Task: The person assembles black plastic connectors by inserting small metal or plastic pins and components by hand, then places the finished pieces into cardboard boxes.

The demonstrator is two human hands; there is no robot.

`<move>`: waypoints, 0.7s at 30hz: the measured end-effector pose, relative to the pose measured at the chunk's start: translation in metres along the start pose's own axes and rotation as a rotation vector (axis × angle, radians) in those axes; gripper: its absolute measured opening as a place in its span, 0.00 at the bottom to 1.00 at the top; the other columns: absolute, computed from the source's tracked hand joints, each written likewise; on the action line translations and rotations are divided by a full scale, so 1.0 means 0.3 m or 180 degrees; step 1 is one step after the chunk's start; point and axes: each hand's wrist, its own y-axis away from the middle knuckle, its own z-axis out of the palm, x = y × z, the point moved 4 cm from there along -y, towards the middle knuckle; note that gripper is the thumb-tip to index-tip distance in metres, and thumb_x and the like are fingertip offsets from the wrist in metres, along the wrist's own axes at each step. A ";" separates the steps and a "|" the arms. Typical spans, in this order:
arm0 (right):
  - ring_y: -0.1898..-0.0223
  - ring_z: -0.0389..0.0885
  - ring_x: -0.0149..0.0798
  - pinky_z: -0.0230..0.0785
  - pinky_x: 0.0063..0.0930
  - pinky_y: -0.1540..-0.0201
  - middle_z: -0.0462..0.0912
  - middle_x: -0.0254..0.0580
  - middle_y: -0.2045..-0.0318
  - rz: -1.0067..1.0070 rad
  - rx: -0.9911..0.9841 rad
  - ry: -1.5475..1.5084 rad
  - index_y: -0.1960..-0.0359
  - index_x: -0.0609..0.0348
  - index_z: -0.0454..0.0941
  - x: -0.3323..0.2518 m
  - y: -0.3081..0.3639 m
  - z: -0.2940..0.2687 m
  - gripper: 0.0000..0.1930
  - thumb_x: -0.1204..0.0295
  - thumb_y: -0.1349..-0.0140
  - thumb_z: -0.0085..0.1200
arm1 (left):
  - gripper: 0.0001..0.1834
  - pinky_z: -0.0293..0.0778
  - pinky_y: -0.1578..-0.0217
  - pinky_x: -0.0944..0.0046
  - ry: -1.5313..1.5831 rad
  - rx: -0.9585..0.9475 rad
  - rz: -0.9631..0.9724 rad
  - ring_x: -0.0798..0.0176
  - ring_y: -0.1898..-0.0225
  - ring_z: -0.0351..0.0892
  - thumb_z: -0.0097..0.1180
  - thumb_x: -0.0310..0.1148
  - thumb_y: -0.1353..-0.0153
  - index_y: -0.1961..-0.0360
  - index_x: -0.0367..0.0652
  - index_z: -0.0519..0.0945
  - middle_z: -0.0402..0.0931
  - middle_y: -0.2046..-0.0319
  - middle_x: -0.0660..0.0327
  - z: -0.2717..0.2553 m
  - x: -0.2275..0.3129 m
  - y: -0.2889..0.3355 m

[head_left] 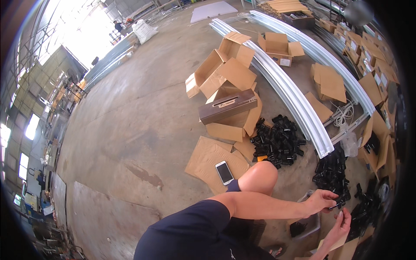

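Note:
My left hand [320, 202] is closed in a pinch on a small black plastic part [339, 204] at the lower right. Just below it, my right hand [339, 227] has its fingers stretched up toward the same part, and I cannot tell whether they touch it. A heap of black plastic parts [331, 173] lies right beyond my hands. More dark parts [366, 208] are piled to the right. Beneath my left forearm, a clear plastic tub or bag [310, 225] with something black in it is partly hidden.
Another black parts heap [279, 141] lies beyond my knee. A white phone [224, 172] rests on flattened cardboard [203, 162]. Long silvery metal profiles [294, 93] run away across the floor. Open cartons [225, 69], a brown box [227, 107] and stacked cartons [368, 52] stand around.

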 end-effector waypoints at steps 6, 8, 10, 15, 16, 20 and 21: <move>0.58 0.77 0.28 0.71 0.24 0.52 0.83 0.36 0.54 0.0020 -0.0076 -0.0178 0.45 0.65 0.79 0.043 0.044 0.008 0.13 0.70 0.25 0.53 | 0.18 0.83 0.60 0.67 -0.0192 -0.0032 -0.0174 0.72 0.61 0.82 0.61 0.26 0.31 0.41 0.38 0.80 0.84 0.56 0.64 0.027 -0.055 0.011; 0.55 0.78 0.30 0.72 0.25 0.49 0.83 0.39 0.53 0.0039 -0.0078 -0.0110 0.46 0.66 0.79 -0.004 0.055 0.023 0.12 0.72 0.25 0.53 | 0.18 0.83 0.60 0.67 -0.0194 -0.0031 -0.0166 0.72 0.61 0.82 0.61 0.26 0.31 0.41 0.39 0.80 0.84 0.56 0.64 0.022 -0.065 0.009; 0.51 0.80 0.34 0.72 0.26 0.46 0.82 0.43 0.52 0.0115 -0.0104 -0.0048 0.47 0.69 0.78 -0.021 0.056 0.031 0.11 0.76 0.25 0.52 | 0.18 0.83 0.60 0.66 -0.0161 -0.0005 -0.0156 0.72 0.61 0.82 0.61 0.26 0.32 0.41 0.39 0.80 0.84 0.56 0.64 0.015 -0.072 0.006; 0.51 0.81 0.34 0.74 0.28 0.45 0.83 0.41 0.53 -0.0115 0.0026 0.0128 0.47 0.67 0.79 -0.025 0.062 0.044 0.11 0.75 0.26 0.53 | 0.18 0.84 0.59 0.65 -0.0056 -0.0043 -0.0167 0.71 0.59 0.82 0.62 0.26 0.32 0.42 0.39 0.81 0.84 0.55 0.64 0.007 -0.074 -0.003; 0.51 0.81 0.34 0.74 0.28 0.44 0.84 0.40 0.53 -0.0142 0.0050 0.0190 0.47 0.66 0.79 -0.028 0.064 0.046 0.11 0.74 0.26 0.53 | 0.18 0.84 0.58 0.65 -0.0037 -0.0102 -0.0150 0.70 0.58 0.83 0.62 0.26 0.32 0.42 0.39 0.81 0.84 0.55 0.63 0.001 -0.075 -0.007; 0.54 0.82 0.38 0.74 0.31 0.48 0.84 0.44 0.56 -0.0090 0.0261 0.0162 0.53 0.68 0.80 -0.051 0.066 0.049 0.08 0.80 0.30 0.56 | 0.17 0.85 0.54 0.63 0.0066 -0.0099 -0.0202 0.68 0.55 0.83 0.62 0.25 0.33 0.43 0.37 0.81 0.83 0.52 0.62 -0.001 -0.077 -0.021; 0.54 0.82 0.40 0.74 0.32 0.49 0.84 0.45 0.57 -0.0281 0.0279 0.0311 0.54 0.68 0.81 -0.070 0.064 0.052 0.07 0.80 0.32 0.57 | 0.18 0.85 0.53 0.63 0.0004 -0.0057 -0.0224 0.67 0.55 0.83 0.62 0.25 0.32 0.42 0.36 0.81 0.83 0.52 0.61 0.007 -0.062 -0.021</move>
